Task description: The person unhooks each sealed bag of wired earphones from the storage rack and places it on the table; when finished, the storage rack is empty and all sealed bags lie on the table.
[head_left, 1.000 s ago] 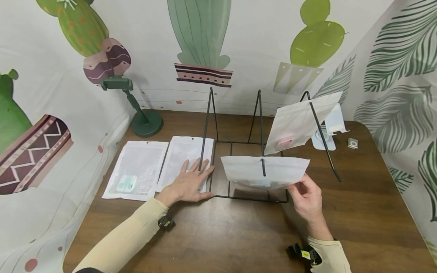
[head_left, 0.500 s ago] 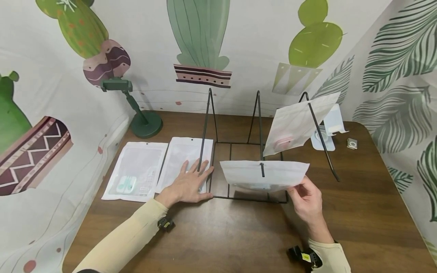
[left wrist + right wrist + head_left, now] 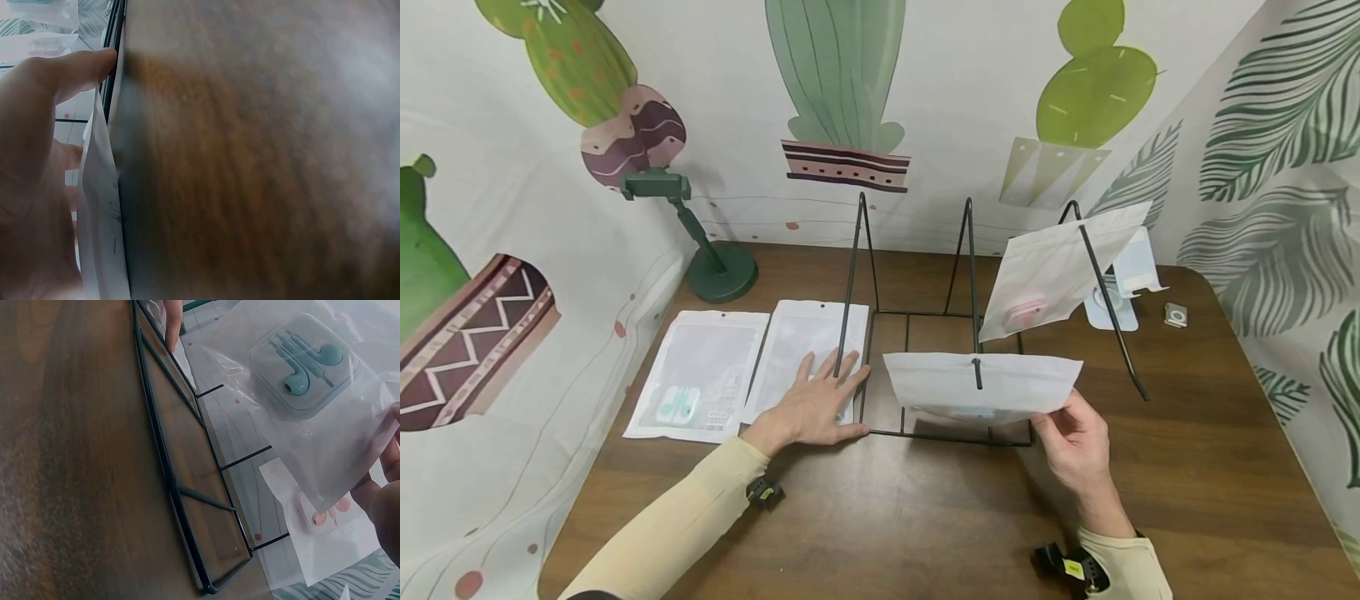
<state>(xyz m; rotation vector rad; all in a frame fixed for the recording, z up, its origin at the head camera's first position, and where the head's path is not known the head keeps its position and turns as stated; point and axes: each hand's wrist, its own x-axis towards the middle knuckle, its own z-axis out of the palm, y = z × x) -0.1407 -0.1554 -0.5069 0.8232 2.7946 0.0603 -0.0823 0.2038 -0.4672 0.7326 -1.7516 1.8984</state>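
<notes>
My left hand [image 3: 812, 408] lies with fingers spread over a white zip pouch [image 3: 797, 342] and the left side of a black wire rack [image 3: 170, 478]. In the left wrist view, its thumb touches the rack's bar. My right hand [image 3: 1075, 437] pinches the lower right corner of a clear-fronted pouch [image 3: 925, 379] hanging from the rack's middle hook by its hole. The right wrist view shows blue-green earphones [image 3: 297, 369] in a square case inside it. Behind, on the right hook, hangs another pouch [image 3: 1048, 267] with pink earphones [image 3: 328, 515].
One more pouch [image 3: 722, 350] with pale green earphones lies flat at the left. A green phone stand [image 3: 722, 271] stands at the back left. A white stand [image 3: 1135, 267] and a small silver device [image 3: 1176, 315] sit at the back right of the wooden table [image 3: 880, 517].
The pouch on the middle hook has come slightly toward me along the hook since the first frame, held by my right hand. My left hand has stayed in place.
</notes>
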